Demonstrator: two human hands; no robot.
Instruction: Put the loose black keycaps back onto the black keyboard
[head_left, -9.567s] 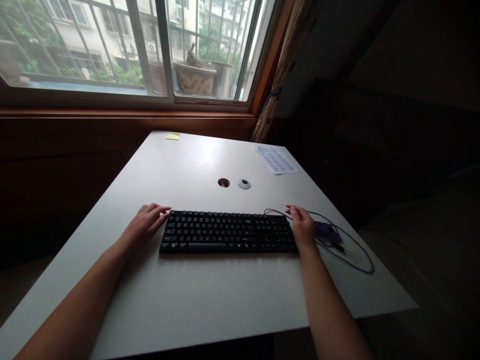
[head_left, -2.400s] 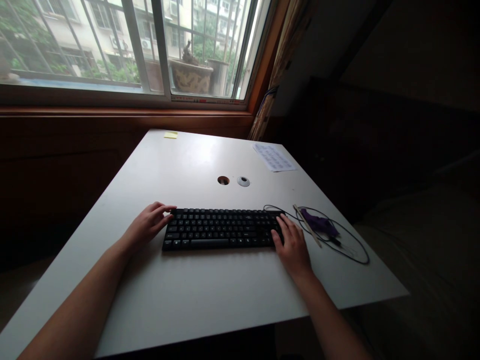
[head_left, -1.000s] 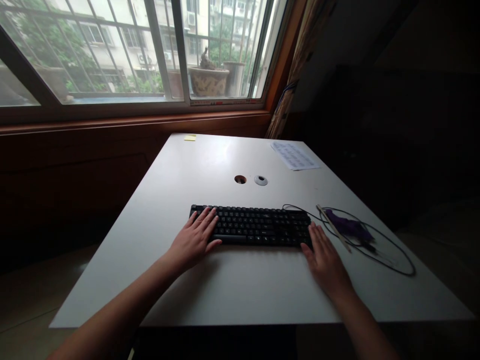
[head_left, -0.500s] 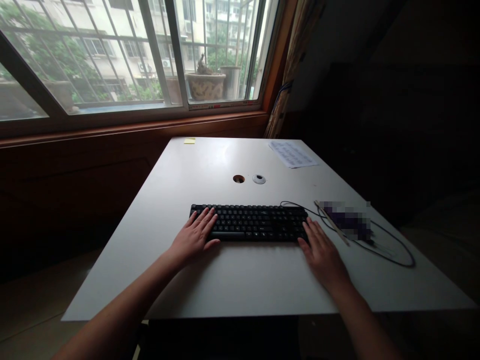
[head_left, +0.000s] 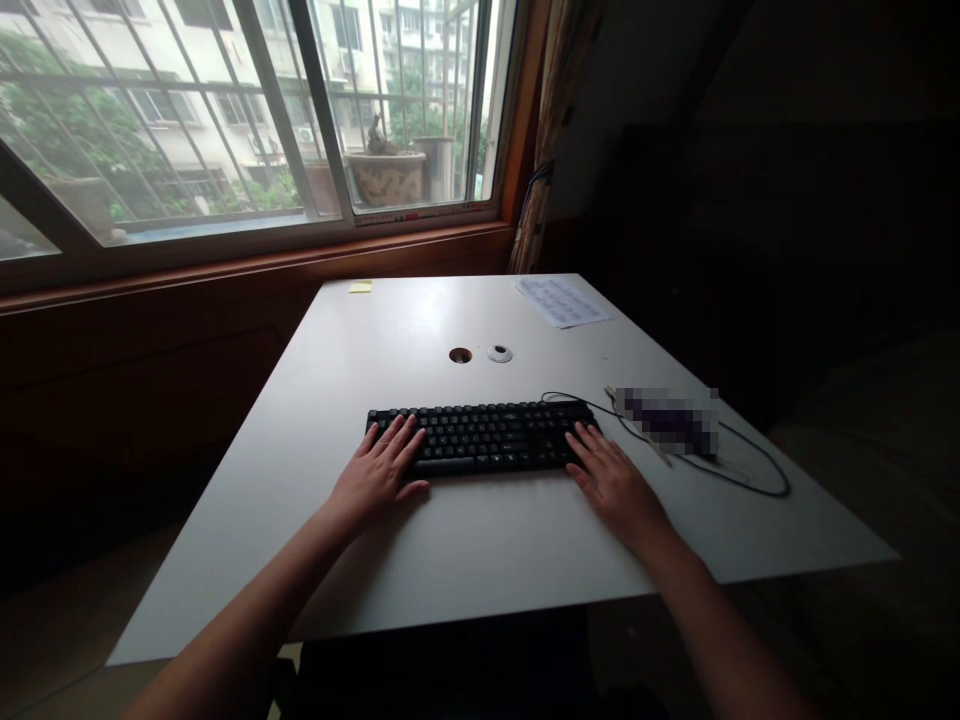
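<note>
A black keyboard (head_left: 480, 440) lies flat on the white table (head_left: 420, 570). My left hand (head_left: 382, 467) rests on its left end, fingers spread over the keys and thumb below the front edge. Over the right end lies my right hand (head_left: 615, 485), its fingers stretched out on the number keys. Neither hand grips anything. From the keyboard's back edge a thin black cable (head_left: 780, 480) runs off to the right in a loop.
Right of the keyboard lie a pale thin stick (head_left: 660, 454) and a dark purple, pixelated object (head_left: 667, 420). Farther back are printed sheets (head_left: 562, 302), a yellow sticky note (head_left: 360, 287), a round hole (head_left: 460, 356) and its white cover (head_left: 499, 354). A barred window (head_left: 247, 130) stands behind.
The view has shifted and tilted slightly, so the table appears farther left. My right hand has moved inward over the keyboard's right end. My left hand stays on the left keys.
</note>
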